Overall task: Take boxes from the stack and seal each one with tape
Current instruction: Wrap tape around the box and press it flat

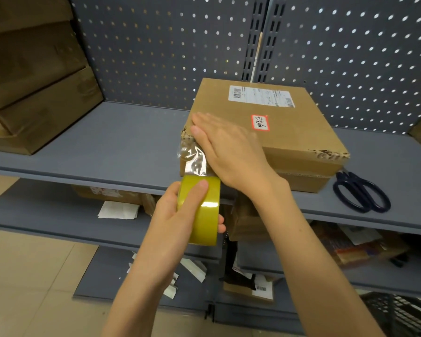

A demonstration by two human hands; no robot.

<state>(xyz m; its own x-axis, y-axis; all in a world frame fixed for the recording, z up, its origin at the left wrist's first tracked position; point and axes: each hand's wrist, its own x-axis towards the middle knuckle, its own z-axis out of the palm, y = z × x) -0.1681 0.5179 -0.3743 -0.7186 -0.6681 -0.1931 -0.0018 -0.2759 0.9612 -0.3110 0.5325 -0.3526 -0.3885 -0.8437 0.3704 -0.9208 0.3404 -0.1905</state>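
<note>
Nearest my eyes, my left hand gripped the roll, thumb across its outer face and fingers curled round the far side, so that it could turn and pay out tape. From the roll a clear strip ran up to the near-left corner of the box, which was torn there. My right hand lay flat on that corner, fingers straight and together, holding nothing; I judged it was pressing the strip's end down so the tape would stick while the roll kept it taut. The box sat on the shelf directly beyond both hands, label side up. Scissors lay on the shelf to the right of my right wrist, within reach, presumably for cutting the strip. The stack stood well to the left of my left hand. Sealing looked only begun: one strip, not yet cut.
</note>
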